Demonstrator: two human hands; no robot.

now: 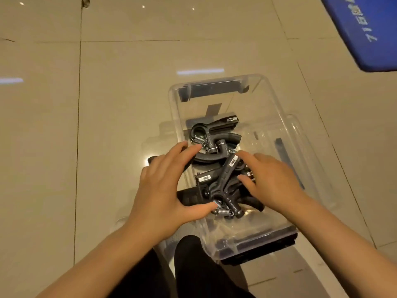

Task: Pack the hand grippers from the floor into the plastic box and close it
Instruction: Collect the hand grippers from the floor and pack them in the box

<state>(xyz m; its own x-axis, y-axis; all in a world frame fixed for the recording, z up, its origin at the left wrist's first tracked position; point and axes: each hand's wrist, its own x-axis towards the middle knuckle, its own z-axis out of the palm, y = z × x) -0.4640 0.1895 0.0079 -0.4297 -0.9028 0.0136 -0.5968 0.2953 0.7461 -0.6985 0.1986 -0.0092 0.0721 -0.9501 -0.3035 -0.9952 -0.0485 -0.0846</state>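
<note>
A clear plastic box [217,82] with dark latch handles at both ends stands open on the tiled floor. Several black hand grippers with metal springs lie in it: one toward the far end [211,130] and a pile near me [225,190]. My left hand [163,186] reaches over the box's left wall, fingers spread, thumb touching a spring in the pile. My right hand [272,181] lies over the pile from the right, fingers extended onto the grippers. Neither hand visibly grips anything. A clear lid [305,151] lies right of the box, partly under it.
A blue mat [369,29] lies on the floor at the far right. My dark-clothed legs [193,272] are just in front of the box's near end. Beige floor tiles [86,125] surround the box.
</note>
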